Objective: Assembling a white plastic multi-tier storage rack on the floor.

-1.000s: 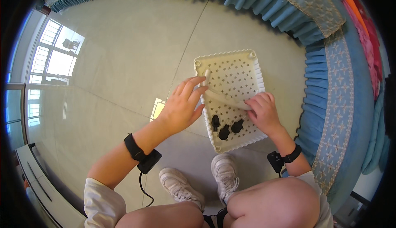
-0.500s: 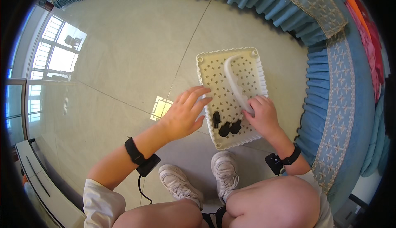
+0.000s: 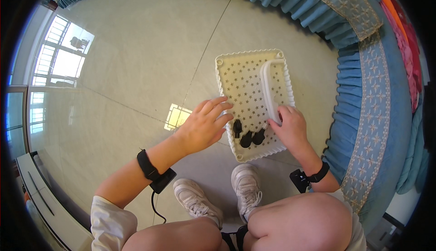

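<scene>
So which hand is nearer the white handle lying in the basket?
Right. The right hand touches the white handle at its near end; the left hand rests at the basket's left rim, apart from it.

Brightly lit by daylight from the window [image 3: 63, 56] at upper left, overexposed to near white, with a small glaring reflection patch [image 3: 177, 116] on the glossy tiled floor [image 3: 136, 56]. Soft, short shadows under the left hand [image 3: 204, 126], right hand [image 3: 290, 130] and white basket [image 3: 240, 83]. Sharp at centre; strongly bent by fisheye toward the rim, ringed by a black vignette.
</scene>
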A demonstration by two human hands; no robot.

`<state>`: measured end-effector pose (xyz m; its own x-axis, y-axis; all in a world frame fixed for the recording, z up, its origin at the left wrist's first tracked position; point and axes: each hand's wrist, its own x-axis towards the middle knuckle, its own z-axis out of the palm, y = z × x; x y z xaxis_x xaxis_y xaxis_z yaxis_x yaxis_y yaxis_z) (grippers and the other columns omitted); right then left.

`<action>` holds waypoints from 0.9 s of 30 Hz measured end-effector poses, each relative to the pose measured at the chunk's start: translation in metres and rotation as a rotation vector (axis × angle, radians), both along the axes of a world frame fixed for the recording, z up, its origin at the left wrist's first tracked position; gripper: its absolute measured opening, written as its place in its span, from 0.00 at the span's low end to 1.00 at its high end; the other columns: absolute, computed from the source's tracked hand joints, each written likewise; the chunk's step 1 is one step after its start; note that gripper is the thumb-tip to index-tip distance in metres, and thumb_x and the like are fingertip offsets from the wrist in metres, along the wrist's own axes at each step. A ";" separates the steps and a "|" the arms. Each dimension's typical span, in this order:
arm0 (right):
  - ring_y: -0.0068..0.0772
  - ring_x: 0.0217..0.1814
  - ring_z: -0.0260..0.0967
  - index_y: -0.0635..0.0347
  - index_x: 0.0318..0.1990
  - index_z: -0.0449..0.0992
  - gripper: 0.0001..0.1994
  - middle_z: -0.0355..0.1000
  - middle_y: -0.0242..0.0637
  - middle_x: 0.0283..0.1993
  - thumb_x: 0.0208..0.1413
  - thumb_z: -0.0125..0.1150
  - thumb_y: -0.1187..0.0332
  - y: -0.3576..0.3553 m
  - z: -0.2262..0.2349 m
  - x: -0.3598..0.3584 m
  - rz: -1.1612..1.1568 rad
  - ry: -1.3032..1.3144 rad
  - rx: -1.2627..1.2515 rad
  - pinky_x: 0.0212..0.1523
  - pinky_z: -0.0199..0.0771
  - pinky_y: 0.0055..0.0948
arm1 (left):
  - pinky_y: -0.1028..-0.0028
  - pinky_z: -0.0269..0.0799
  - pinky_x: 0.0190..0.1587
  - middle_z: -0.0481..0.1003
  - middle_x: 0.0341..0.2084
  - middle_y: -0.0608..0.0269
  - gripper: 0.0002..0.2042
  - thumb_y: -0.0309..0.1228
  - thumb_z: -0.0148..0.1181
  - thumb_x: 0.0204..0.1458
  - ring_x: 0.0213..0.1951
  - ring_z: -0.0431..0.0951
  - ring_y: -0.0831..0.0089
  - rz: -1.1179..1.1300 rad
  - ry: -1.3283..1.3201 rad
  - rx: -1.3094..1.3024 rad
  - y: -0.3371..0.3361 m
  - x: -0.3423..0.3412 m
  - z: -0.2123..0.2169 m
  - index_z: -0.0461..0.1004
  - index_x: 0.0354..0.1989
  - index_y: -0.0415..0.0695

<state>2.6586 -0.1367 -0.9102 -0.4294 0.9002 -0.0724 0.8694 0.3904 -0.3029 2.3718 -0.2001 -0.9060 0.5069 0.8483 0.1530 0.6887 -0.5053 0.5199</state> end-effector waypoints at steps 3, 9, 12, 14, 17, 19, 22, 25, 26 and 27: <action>0.46 0.43 0.72 0.61 0.37 0.74 0.17 0.74 0.41 0.38 0.43 0.74 0.63 -0.001 0.002 0.001 0.016 0.036 0.086 0.45 0.72 0.41 | 0.56 0.63 0.61 0.66 0.59 0.59 0.20 0.26 0.65 0.47 0.66 0.61 0.56 -0.004 0.004 -0.011 0.000 0.000 -0.001 0.71 0.51 0.46; 0.51 0.51 0.70 0.62 0.53 0.73 0.27 0.72 0.44 0.51 0.46 0.73 0.62 0.009 0.022 -0.006 -0.073 0.087 0.069 0.52 0.71 0.43 | 0.57 0.65 0.60 0.66 0.59 0.59 0.21 0.27 0.66 0.46 0.66 0.60 0.56 -0.004 0.007 0.003 -0.001 -0.001 -0.003 0.71 0.50 0.47; 0.51 0.61 0.65 0.60 0.58 0.72 0.29 0.66 0.45 0.60 0.48 0.72 0.61 0.037 0.033 -0.017 0.133 0.149 0.225 0.58 0.67 0.45 | 0.57 0.65 0.59 0.65 0.59 0.60 0.21 0.27 0.66 0.46 0.67 0.60 0.56 -0.006 0.018 0.000 -0.001 -0.001 -0.005 0.71 0.51 0.47; 0.48 0.71 0.55 0.57 0.58 0.73 0.28 0.61 0.44 0.67 0.50 0.70 0.60 0.048 0.033 -0.029 0.440 0.035 0.262 0.68 0.58 0.47 | 0.57 0.66 0.59 0.65 0.59 0.59 0.23 0.28 0.67 0.44 0.67 0.60 0.56 -0.009 0.028 0.012 -0.001 0.000 -0.006 0.70 0.51 0.47; 0.48 0.77 0.46 0.55 0.56 0.74 0.25 0.57 0.44 0.72 0.51 0.69 0.58 0.053 0.017 -0.035 0.540 -0.015 0.222 0.74 0.48 0.49 | 0.57 0.66 0.59 0.65 0.60 0.59 0.24 0.30 0.68 0.44 0.67 0.60 0.56 -0.017 0.015 0.009 -0.001 -0.002 -0.002 0.70 0.52 0.47; 0.49 0.78 0.45 0.55 0.54 0.75 0.24 0.56 0.44 0.72 0.51 0.69 0.58 0.053 0.012 -0.032 0.500 -0.045 0.214 0.75 0.46 0.50 | 0.57 0.66 0.59 0.64 0.60 0.58 0.25 0.31 0.69 0.43 0.67 0.60 0.56 -0.022 0.020 0.020 -0.003 -0.003 -0.004 0.70 0.52 0.47; 0.50 0.78 0.44 0.55 0.52 0.76 0.22 0.55 0.43 0.73 0.50 0.69 0.58 0.053 0.007 -0.030 0.463 -0.082 0.228 0.76 0.43 0.51 | 0.57 0.66 0.59 0.64 0.61 0.58 0.26 0.33 0.69 0.43 0.68 0.59 0.56 -0.028 0.032 0.022 -0.005 -0.006 -0.006 0.70 0.53 0.47; 0.50 0.78 0.44 0.55 0.51 0.76 0.21 0.54 0.43 0.74 0.50 0.70 0.58 0.053 0.006 -0.030 0.459 -0.107 0.255 0.76 0.43 0.51 | 0.57 0.65 0.58 0.63 0.62 0.57 0.27 0.34 0.69 0.42 0.68 0.59 0.56 -0.024 0.024 0.020 -0.006 -0.006 -0.007 0.70 0.54 0.47; 0.50 0.78 0.44 0.55 0.51 0.76 0.22 0.54 0.43 0.74 0.49 0.70 0.59 0.052 0.006 -0.031 0.451 -0.109 0.261 0.76 0.43 0.51 | 0.57 0.65 0.58 0.63 0.63 0.57 0.27 0.34 0.70 0.42 0.68 0.59 0.56 -0.019 0.022 0.023 -0.007 -0.006 -0.007 0.70 0.54 0.47; 0.50 0.78 0.44 0.55 0.51 0.76 0.22 0.54 0.43 0.74 0.49 0.70 0.59 0.051 0.008 -0.031 0.452 -0.111 0.257 0.76 0.43 0.51 | 0.57 0.65 0.58 0.63 0.63 0.57 0.27 0.34 0.70 0.42 0.68 0.59 0.56 -0.017 0.020 0.020 -0.007 -0.005 -0.008 0.70 0.54 0.47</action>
